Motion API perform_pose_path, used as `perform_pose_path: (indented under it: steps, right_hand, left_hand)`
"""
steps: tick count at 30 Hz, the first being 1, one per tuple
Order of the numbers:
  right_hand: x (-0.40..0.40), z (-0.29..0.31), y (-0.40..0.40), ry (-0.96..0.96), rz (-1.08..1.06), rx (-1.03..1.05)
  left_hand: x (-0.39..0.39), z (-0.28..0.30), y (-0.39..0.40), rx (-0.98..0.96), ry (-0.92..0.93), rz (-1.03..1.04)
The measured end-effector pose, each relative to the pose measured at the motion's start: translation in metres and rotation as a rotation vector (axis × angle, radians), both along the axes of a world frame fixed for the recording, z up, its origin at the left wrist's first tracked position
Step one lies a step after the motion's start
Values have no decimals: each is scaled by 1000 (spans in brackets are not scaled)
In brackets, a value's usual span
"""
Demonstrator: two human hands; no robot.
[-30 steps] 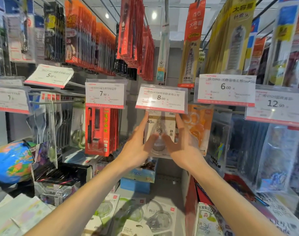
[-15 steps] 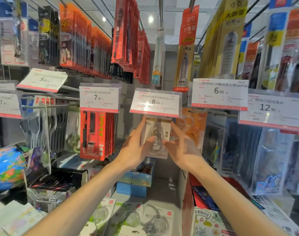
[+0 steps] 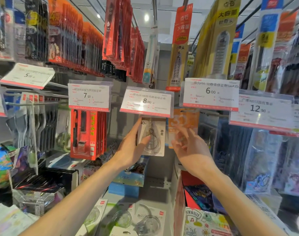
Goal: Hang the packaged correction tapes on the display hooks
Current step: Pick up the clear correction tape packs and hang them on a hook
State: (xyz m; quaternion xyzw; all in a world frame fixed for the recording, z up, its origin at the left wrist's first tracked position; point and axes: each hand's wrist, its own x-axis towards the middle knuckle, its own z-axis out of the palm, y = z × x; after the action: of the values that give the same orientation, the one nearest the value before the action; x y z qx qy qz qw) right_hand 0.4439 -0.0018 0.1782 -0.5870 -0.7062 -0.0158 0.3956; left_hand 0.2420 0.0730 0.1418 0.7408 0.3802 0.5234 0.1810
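A correction tape pack (image 3: 152,137), under the 8.00 price tag (image 3: 146,101), is gripped by the left hand (image 3: 130,147). The right hand (image 3: 189,147) is held open, empty, just beside it

hook: hidden behind 8.00 price tag (image 3: 146,101) | right hand (image 3: 190,149): motion-blurred | globe (image 3: 0,166): cut by left edge

Glossy clear plastic blister on matt card correction tape pack (image 3: 152,137); glossy plastic price-tag sleeve (image 3: 146,101).
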Motion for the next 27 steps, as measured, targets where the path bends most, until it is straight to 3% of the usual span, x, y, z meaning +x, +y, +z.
perform_pose_path:
  steps: [3,7,13,17,21,24,27]
  right_hand:
    - [3,-6,-4,161,78,-41]
    - [1,-10,-19,608,303,-169]
    - [-8,-19,-55,809,462,-240]
    - [-22,-30,-82,776,534,-288]
    - [-42,-52,-102,727,515,-295]
    - [-59,-72,-112,666,491,-287]
    - [-81,-95,-115,611,443,-291]
  left_hand:
    - [-11,-3,-16,-8,2,14]
    - [-29,-6,-46,-14,-62,121]
    - [-65,-22,-118,-85,-304,182]
    - [-91,-50,-162,-115,-402,233]
    - [-124,-83,-182,-176,-349,243]
    - [-146,-107,-181,-243,-191,287]
    - [-167,-124,-173,-291,84,306]
